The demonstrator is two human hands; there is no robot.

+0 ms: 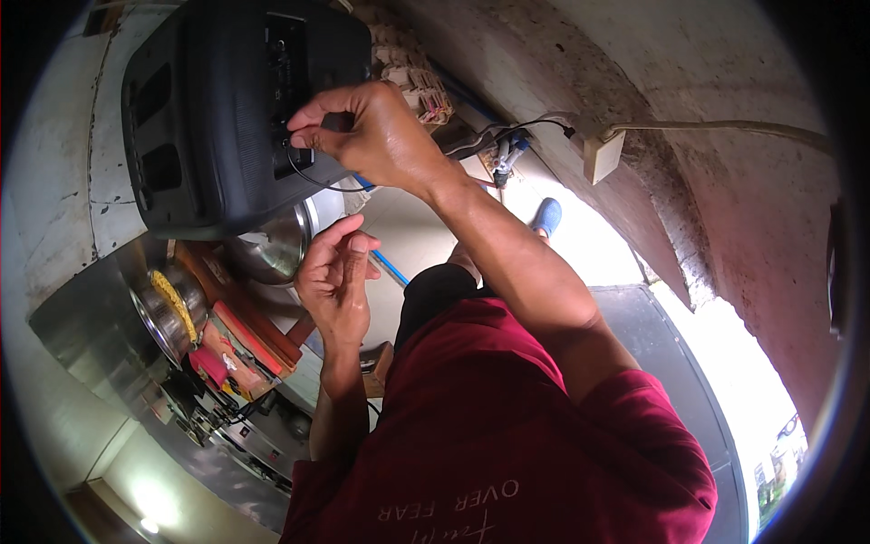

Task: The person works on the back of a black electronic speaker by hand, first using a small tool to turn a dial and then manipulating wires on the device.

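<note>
A black portable speaker [199, 118] with a recessed control panel fills the upper left. My right hand [362, 136] reaches to that panel, thumb and index finger closed on a small plug [288, 143] at its lower part. A thin black cable [323, 184] runs down from there and off to the right behind my wrist. My left hand [340, 281] is raised below the speaker, palm turned up, fingers loosely bent and apart, with nothing visible in it.
Steel bowls [267, 249], red and orange boards [245, 335] and a stove [263, 435] lie at left. A woven basket [412, 68] is behind the speaker. A socket box [603, 156] with cords is by the right wall [743, 181]. A foot in a blue shoe [547, 216] shows below it.
</note>
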